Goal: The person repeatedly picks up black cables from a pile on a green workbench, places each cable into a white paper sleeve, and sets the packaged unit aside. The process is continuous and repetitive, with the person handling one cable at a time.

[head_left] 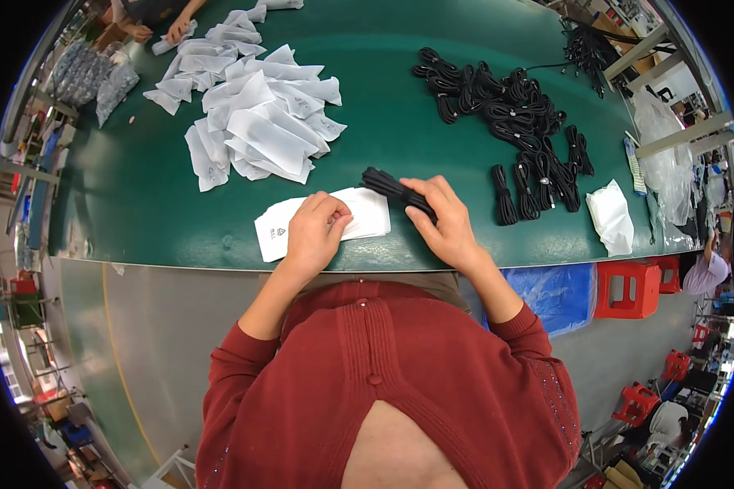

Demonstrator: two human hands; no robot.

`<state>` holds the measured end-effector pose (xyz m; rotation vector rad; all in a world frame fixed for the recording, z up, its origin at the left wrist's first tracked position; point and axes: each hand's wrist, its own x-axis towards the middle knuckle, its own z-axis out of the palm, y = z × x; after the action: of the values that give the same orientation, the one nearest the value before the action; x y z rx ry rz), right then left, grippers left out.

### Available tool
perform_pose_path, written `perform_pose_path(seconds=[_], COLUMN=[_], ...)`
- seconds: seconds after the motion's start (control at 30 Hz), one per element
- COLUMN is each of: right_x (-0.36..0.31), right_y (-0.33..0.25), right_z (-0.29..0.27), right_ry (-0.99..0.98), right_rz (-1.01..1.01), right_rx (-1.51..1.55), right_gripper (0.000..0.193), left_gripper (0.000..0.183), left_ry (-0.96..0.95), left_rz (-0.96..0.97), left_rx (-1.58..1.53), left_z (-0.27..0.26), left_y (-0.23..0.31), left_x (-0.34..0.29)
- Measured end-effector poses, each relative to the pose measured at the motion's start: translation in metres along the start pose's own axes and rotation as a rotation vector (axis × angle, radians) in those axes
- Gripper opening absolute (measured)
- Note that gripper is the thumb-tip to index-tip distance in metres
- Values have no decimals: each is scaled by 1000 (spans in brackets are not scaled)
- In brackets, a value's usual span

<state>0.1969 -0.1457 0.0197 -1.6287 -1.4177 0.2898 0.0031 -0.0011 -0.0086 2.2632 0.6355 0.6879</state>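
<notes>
- Left forearm (pixel 269 308) bare, angled forward and inward from the sleeve of the red knit top (pixel 302 391).
- Left hand (pixel 311 232) out ahead of the top, left of its button line; back up, fingers curled, thumb tucked close to them.
- Right forearm (pixel 497 287) bare, angled forward and inward from the top's other sleeve.
- Right hand (pixel 447 222) ahead of the top, right of its button line; fingers bent in a grip, thumb opposed.

Smooth white pouches (pixel 370 213), glossy tabletop (pixel 383 122)

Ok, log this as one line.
left hand: on white bag stack; right hand: gripping black cable bundle; beyond: white bag heap, more cables
</notes>
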Motion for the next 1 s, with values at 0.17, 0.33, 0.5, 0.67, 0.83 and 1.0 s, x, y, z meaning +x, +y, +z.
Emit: perform_pose_path(seconds=[0.17,0.33,0.5,0.67,0.83,1.0], right_x=[-11,-15,-12,-13,-15,-11], right_y=[-4,-3,-5,-4,2,3], right_z=[-1,4,3,4,6,5], right_ry=[-105,-179,-197,-168,-176,-334], right_rz=[37,55,64,-63,-194,490], right_rx=[91,110,34,-106,-184,488], right_gripper=[37,35,36,39,41,33], left_gripper=[9,8,7,7,6,7], left_ry=[3,34,35,-11,-13,-42], left_rz=[-119,-130,-74,-150,-63,81], left_rx=[-206,-317,-337,-357,-316,-238], left_z=[-5,-6,-8,-10,-7,-15], left_y=[1,-3,-4,-5,-3,10], left_x=[0,-1,0,0,1,1])
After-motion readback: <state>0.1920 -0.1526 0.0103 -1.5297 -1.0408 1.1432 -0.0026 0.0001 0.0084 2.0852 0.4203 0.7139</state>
